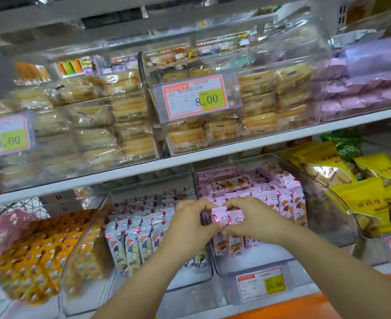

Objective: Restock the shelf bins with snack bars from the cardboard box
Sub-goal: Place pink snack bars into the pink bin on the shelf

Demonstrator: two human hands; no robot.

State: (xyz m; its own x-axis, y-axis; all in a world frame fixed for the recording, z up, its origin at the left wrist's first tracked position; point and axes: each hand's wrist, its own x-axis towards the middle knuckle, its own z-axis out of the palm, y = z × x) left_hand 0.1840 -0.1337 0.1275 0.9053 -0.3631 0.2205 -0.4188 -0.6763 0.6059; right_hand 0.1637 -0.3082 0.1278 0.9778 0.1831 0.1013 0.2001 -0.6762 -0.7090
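Two bare forearms rise from 6 o'clock and meet just below the middle of the view. The left hand [188, 224] and the right hand [253, 221] face each other, and between them sits a small clutch of pink snack bars [227, 218] held upright. Each grip is closed round the clutch: fingers curled over the top edges, thumbs pressed in below, the left grip on the left side, the right grip on the right. How many bars are in the clutch cannot be told; two pink wrapper ends show.

The hands hold the bars over the front part of a clear bin [259, 261], at 5 o'clock from the centre, which carries stocked pink bars [282, 199] standing on end in rows toward its back, with more lying flat behind them. A price tag [261, 287] is fixed to the bin's front wall.

Just beside it at 7 o'clock is a second clear bin [86, 238] packed with pale blue bars [139, 238] standing upright. Further toward 8 o'clock lie orange bars [40, 249], blurred. At 3 o'clock yellow bags [362, 201] are heaped in another bin, a green bag [348, 146] behind them.

Above, past the white shelf edge [213, 157], clear bins hold stacked bread packs [259, 107] from 9 to 1 o'clock. A label reading 8.00 [195, 97] hangs at 12 o'clock, a second label [5, 137] at 9 o'clock. Lilac packs [369, 88] lie at 2 o'clock
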